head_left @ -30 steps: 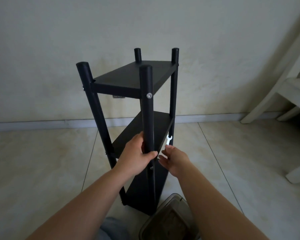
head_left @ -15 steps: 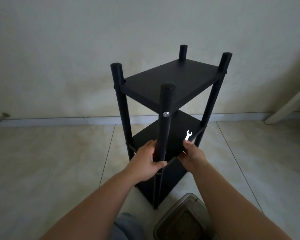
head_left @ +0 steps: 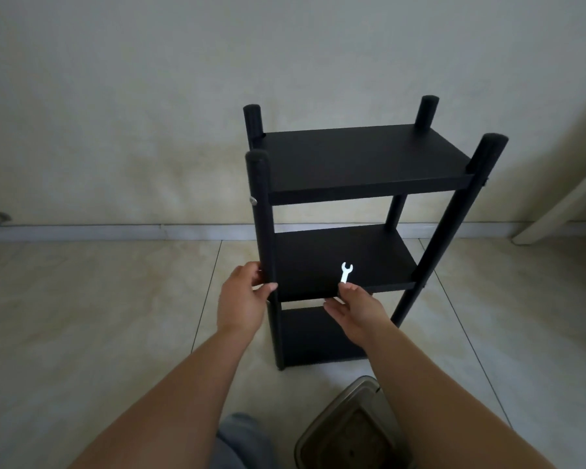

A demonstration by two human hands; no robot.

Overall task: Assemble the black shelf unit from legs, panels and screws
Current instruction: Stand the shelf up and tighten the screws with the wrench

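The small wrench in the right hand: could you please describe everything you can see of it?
The wrench is a small, flat, open-ended spanner, bright silvery white, apparently thin stamped metal. It stands roughly upright, forked end up, in front of the middle panel of the black shelf unit. Only the right hand touches it, pinching its lower end between the fingertips; the lower end is hidden.

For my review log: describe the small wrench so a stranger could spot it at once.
Start at the black shelf unit standing on the tiled floor. At its middle panel, the right hand pinches the wrench, the only small, bright silver thing against the black.
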